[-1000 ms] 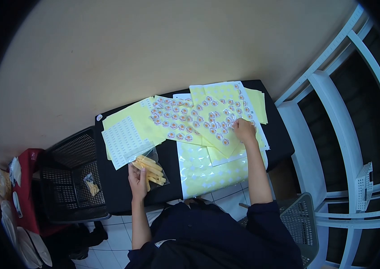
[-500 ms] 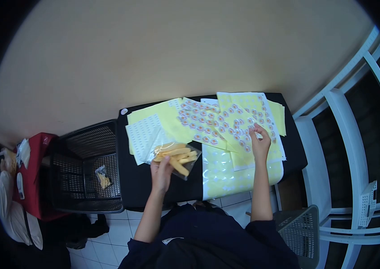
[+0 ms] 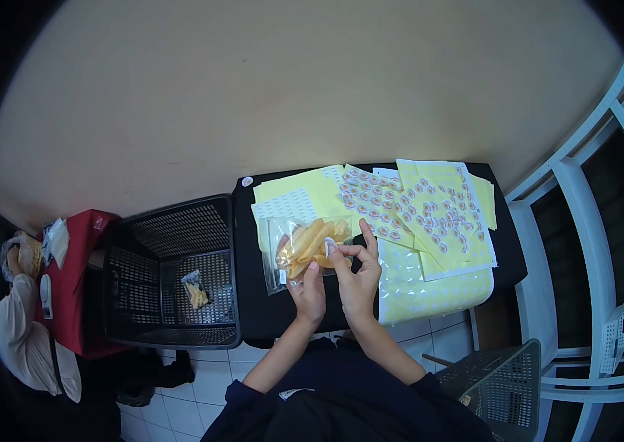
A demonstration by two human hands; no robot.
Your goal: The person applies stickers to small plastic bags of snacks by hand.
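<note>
My left hand (image 3: 309,296) grips the lower edge of a clear plastic bag (image 3: 304,250) of pale yellow stick-shaped snacks, held over the black-covered table (image 3: 260,317). At the front of the bag, my right hand (image 3: 360,283) pinches a small round sticker (image 3: 329,244) between thumb and finger, with the index finger pointing up. Behind the bag lie yellow sheets (image 3: 319,184), and to the right are sheets of round stickers (image 3: 430,214) with orange centres. A glossy sheet (image 3: 422,298) hangs at the table's near edge.
Left of the table stands a black plastic crate (image 3: 172,343) with a small bag of snacks (image 3: 196,292) inside. Beyond it, another person's sleeve (image 3: 21,324) reaches over a red-covered table (image 3: 72,309). A grey basket (image 3: 525,390) and white shelving frame (image 3: 577,199) are at right.
My right hand has come left from the sticker sheets to the bag, carrying a sticker. The bag has been turned in my left hand. The whole view has shifted somewhat.
</note>
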